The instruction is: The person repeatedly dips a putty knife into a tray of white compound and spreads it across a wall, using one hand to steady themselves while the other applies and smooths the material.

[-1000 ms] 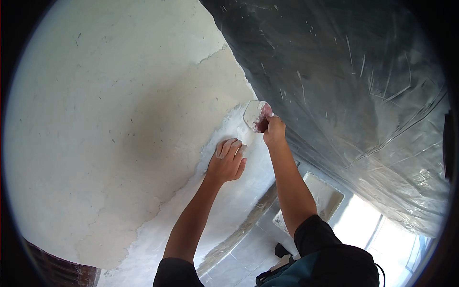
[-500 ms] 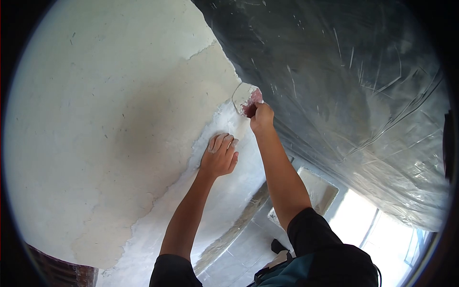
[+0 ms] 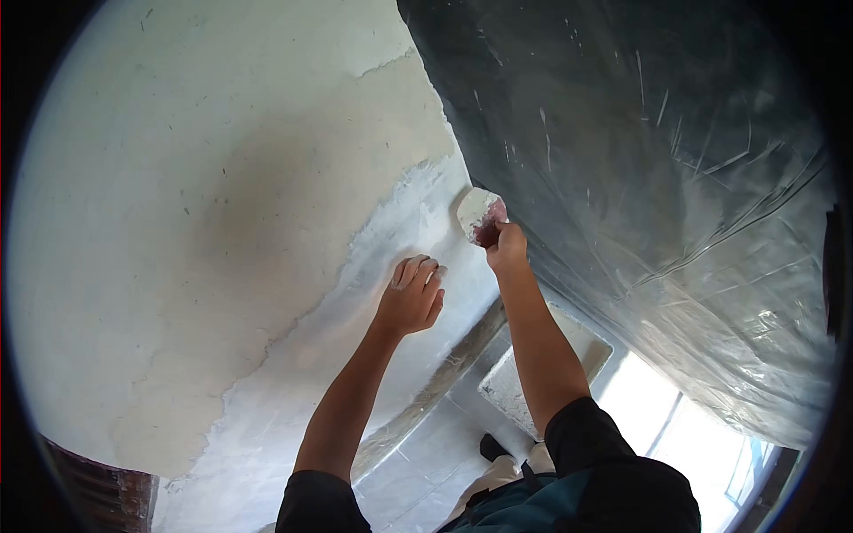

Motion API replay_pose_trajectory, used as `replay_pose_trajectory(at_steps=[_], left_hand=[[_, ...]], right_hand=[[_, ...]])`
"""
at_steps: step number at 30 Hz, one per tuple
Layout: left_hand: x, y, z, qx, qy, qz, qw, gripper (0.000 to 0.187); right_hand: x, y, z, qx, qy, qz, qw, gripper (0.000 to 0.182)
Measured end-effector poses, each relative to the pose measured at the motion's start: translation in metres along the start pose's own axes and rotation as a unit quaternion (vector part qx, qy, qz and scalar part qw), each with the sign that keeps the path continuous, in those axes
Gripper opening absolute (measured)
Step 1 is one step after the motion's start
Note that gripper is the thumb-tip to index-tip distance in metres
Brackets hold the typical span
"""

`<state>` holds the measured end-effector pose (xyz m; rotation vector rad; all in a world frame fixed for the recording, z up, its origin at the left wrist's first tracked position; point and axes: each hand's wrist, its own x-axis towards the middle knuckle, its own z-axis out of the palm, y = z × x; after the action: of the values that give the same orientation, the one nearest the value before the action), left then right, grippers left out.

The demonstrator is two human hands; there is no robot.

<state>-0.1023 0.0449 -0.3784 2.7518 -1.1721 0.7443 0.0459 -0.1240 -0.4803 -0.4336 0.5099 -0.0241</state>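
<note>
My right hand (image 3: 508, 247) grips a putty knife (image 3: 476, 213) with a reddish handle and a plaster-covered blade, pressed against the wall (image 3: 222, 204) at the edge of the plastic sheeting (image 3: 640, 142). My left hand (image 3: 413, 295) rests flat on the wet white plaster band (image 3: 391, 240), fingers together, just left of and below the knife. The fresh plaster runs diagonally from the knife down to the lower left. Above it the wall is beige and rough.
Clear plastic sheeting covers the dark surface at the right. A white plaster-filled tray (image 3: 524, 382) lies on the floor below my right arm. Exposed brick (image 3: 98, 497) shows at the lower left. Bright light comes in at the lower right.
The knife rose along the sheeting's edge, then came back down, leaving more white plaster above it. My left hand stayed on the wall. The view shifted a little.
</note>
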Motion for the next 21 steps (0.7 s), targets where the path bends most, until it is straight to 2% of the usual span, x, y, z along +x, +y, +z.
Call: replay_pose_trajectory(at_steps=[3, 12, 13, 16, 17, 18, 19, 21], left_hand=[[-0.015, 0.022, 0.029, -0.026, -0.011, -0.031, 0.999, 0.037], [-0.056, 0.105, 0.120, -0.147, -0.030, -0.145, 0.978, 0.036], [-0.062, 0.113, 0.128, -0.163, -0.033, -0.156, 0.974, 0.036], [-0.079, 0.137, 0.152, -0.205, -0.057, -0.177, 0.961, 0.034], [-0.085, 0.145, 0.159, -0.217, -0.066, -0.183, 0.957, 0.033], [-0.092, 0.153, 0.166, -0.227, -0.070, -0.189, 0.953, 0.033], [-0.099, 0.161, 0.174, -0.228, -0.077, -0.203, 0.949, 0.033], [-0.112, 0.177, 0.188, -0.235, -0.091, -0.221, 0.942, 0.033]], right_hand=[[-0.028, -0.009, -0.045, -0.023, 0.012, 0.054, 0.998, 0.031], [-0.069, -0.027, -0.195, -0.209, 0.106, 0.035, 0.971, 0.029], [-0.071, -0.029, -0.214, -0.200, 0.133, 0.051, 0.969, 0.029], [-0.083, -0.042, -0.256, -0.273, 0.208, 0.010, 0.939, 0.023], [-0.086, -0.049, -0.271, -0.465, 0.218, -0.067, 0.855, 0.019], [-0.088, -0.056, -0.281, -0.634, 0.212, -0.138, 0.731, 0.018], [-0.092, -0.061, -0.292, -0.642, 0.216, -0.131, 0.724, 0.018], [-0.101, -0.069, -0.310, -0.718, 0.167, -0.273, 0.617, 0.020]])
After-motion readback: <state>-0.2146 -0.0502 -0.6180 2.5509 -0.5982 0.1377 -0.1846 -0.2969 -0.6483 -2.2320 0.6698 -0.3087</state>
